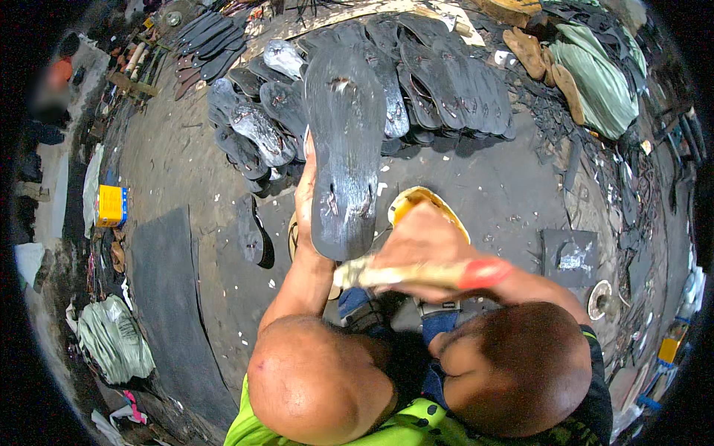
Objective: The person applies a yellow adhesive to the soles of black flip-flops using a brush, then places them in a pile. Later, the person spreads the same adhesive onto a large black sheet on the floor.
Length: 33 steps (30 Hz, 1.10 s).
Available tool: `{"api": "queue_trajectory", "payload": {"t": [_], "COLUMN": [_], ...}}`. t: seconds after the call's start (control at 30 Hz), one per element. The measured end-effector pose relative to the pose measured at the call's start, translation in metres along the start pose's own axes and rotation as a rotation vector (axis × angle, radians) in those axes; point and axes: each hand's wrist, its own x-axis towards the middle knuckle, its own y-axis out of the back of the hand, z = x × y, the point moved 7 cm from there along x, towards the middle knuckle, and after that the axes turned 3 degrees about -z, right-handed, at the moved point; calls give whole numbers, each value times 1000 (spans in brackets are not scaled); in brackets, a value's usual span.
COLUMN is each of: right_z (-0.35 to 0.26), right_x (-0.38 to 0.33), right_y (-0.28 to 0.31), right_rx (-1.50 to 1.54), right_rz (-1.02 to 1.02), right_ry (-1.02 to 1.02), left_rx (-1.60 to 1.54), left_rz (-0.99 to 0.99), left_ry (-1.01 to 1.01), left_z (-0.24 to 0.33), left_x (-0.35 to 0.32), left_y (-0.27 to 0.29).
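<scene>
A heap of dark sandal soles [416,74] filled the upper centre of the frame w/ a yellow box [111,206] at far left. Centre frame, the black sole [346,149] stood upright, long, matte, scuffed w/ pale streaks & strap holes near its lower end. Left hand [305,197] gripped its left edge, thumb side up; right hand [416,249] was clenched round a brush [401,276] w/ red-tipped handle, bristles touching the sole's lower edge, over a yellow bowl [416,201].

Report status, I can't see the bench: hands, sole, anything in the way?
Left hand grips the black sandal sole upright. Right hand grips a red-tipped brush at its lower end. Yellow tub right behind; stacked soles beyond.
</scene>
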Motion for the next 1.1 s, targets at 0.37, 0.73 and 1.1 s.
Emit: {"api": "queue_trajectory", "payload": {"t": [0.37, 0.73, 1.1], "right_z": [-2, 93, 61], "right_x": [19, 51, 10], "right_y": [3, 126, 48], "right_rx": [-203, -232, -191], "right_rz": [-102, 448, 115], "right_ry": [67, -400, -196], "left_rx": [18, 412, -45], "left_rz": [101, -3, -65], "left_ry": [10, -40, -12], "left_z": [-15, -36, -10], "left_x": [21, -3, 15], "left_y": [19, -20, 10]}}
